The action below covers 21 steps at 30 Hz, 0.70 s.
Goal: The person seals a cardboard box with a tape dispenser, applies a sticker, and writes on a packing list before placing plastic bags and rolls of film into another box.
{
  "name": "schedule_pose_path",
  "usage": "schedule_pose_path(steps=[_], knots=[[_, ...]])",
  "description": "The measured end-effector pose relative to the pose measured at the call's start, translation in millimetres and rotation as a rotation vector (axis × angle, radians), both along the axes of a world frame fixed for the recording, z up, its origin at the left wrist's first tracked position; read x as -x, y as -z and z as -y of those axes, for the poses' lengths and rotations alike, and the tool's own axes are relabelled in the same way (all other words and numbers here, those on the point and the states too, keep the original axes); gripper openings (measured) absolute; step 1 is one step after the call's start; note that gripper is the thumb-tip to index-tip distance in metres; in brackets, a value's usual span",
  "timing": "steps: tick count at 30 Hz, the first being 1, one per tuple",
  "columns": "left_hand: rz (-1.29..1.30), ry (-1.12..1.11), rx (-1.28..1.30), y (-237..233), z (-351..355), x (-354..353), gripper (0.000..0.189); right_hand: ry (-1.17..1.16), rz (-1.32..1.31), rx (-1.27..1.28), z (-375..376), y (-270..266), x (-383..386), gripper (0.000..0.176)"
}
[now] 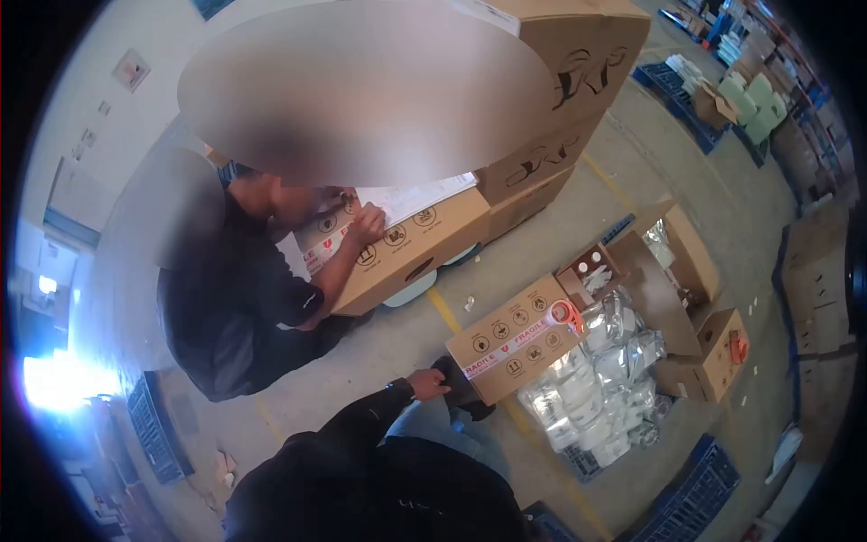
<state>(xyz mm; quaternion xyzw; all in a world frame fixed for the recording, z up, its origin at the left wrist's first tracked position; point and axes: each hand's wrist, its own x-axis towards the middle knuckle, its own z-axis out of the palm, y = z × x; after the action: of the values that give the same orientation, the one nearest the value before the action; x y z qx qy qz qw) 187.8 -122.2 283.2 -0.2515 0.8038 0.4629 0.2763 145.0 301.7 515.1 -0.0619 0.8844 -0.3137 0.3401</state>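
Observation:
My left hand, with a dark band at the wrist, hangs low over my leg and shoe. Its thumb and a finger look apart, and I see nothing held in it. Just to the right of it stands a closed cardboard box with red-and-white FRAGILE tape along its top. An orange tape dispenser lies on the box's far right end. My right hand is out of view.
A co-worker in dark clothes leans over papers on another taped carton. Stacked cartons rise behind. Clear-wrapped packs, an opened carton and a blue pallet are to the right.

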Motion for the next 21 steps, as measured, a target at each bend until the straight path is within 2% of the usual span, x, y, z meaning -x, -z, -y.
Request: schedule_pose_path(steps=[4, 6, 10, 14, 21], knots=[[0.072, 0.052, 0.114, 22, 37, -36, 0.060, -0.002, -0.075, -0.014, 26, 5, -4, 0.032], [0.055, -0.015, 0.122, 23, 48, -53, 0.060, 0.003, -0.095, -0.021, 35, 5, -8, 0.031], [0.046, -0.103, 0.126, 15, 78, -63, 0.060, 0.020, -0.116, -0.047, 45, 5, -20, 0.029], [0.004, -0.079, 0.143, 41, 97, -63, 0.059, 0.052, -0.129, -0.063, 49, 1, -37, 0.027], [-0.037, -0.105, 0.105, 17, 125, -49, 0.056, 0.131, -0.152, -0.079, 51, -1, -73, 0.025]])
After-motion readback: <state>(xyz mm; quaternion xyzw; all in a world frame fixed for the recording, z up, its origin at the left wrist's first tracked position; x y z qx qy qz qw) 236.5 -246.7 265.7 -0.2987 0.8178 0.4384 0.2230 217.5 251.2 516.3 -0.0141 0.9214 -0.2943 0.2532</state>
